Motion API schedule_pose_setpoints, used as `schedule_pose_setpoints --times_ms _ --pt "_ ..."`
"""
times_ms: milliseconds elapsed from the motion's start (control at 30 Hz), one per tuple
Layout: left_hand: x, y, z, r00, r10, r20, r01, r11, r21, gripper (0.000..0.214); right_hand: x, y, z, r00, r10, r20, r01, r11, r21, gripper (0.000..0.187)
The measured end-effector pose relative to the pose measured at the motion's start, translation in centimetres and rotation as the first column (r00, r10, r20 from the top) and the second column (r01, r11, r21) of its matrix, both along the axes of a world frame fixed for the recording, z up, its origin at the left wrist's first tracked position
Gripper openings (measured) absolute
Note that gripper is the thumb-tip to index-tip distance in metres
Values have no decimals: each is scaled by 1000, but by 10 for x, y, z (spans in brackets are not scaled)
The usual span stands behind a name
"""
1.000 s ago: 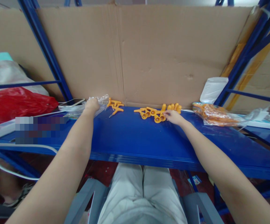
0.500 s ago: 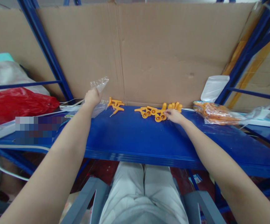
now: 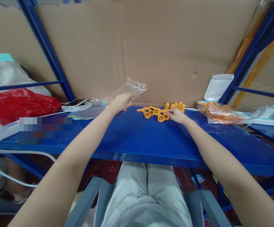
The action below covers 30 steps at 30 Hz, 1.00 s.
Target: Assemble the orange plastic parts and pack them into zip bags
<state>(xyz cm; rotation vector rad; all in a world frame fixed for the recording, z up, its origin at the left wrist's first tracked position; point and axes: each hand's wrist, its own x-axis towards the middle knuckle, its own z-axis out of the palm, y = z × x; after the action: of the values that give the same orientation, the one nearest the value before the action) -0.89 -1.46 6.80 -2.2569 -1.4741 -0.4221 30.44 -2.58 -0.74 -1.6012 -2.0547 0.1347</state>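
Note:
My left hand [image 3: 122, 102] is closed on a clear plastic bag [image 3: 137, 87], whose crinkled end rises to the right of the fingers. Behind that hand, small bits of orange corkscrews [image 3: 112, 98] show; the rest of them is hidden. On the blue shelf in the middle lie several orange corkscrews with bell-shaped cups [image 3: 156, 111], the cups facing me. My right hand [image 3: 176, 115] rests at their right end, fingertips pinched beside a cup. What is between those fingers, if anything, cannot be made out. Several orange cup pieces [image 3: 176, 105] stand just behind it.
A clear bag of orange pieces [image 3: 222, 113] lies to the right, below a white packet [image 3: 218, 87]. On the left are a phone [image 3: 74, 102] on a coiled white cable [image 3: 80, 107] and a red plastic bag [image 3: 20, 105]. A cardboard sheet [image 3: 175, 47] closes off the back.
My left hand has moved right with the clear plastic bag, now covering most of the corkscrews on the left side. My right hand has stayed by the cups.

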Motion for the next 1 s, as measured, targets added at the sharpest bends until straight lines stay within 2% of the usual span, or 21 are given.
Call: schedule_pose_setpoints --times_ms 133,267,367,467,667,867,933,1000 --pt "15 -12 -13 999 -19 40 22 998 -62 28 -3 -3 2 1000 -17 11 17 1000 -19 34" --pt "21 -12 -38 997 -4 76 14 991 -134 26 -5 -5 4 999 -28 31 28 999 -23 34" --pt "20 -6 -54 991 -41 125 73 964 -257 21 -4 -4 4 999 -21 47 22 999 -29 34" --pt "18 0 -63 981 -64 182 129 920 -371 16 -3 -3 3 998 -2 61 4 1000 -23 36" --pt "5 4 -59 970 -103 221 202 846 -493 23 -1 0 1 997 9 82 -9 1000 2 35" --pt "-11 1 -46 939 -102 327 290 747 -598 16 -5 1 3 989 -28 145 15 996 91 31" --pt "-12 -2 -41 950 -85 302 259 754 -604 15 -8 0 4 989 -21 144 -2 988 156 31" --pt "-9 -8 -36 967 -36 251 182 788 -588 17 -13 -2 5 990 11 142 -44 972 233 32"
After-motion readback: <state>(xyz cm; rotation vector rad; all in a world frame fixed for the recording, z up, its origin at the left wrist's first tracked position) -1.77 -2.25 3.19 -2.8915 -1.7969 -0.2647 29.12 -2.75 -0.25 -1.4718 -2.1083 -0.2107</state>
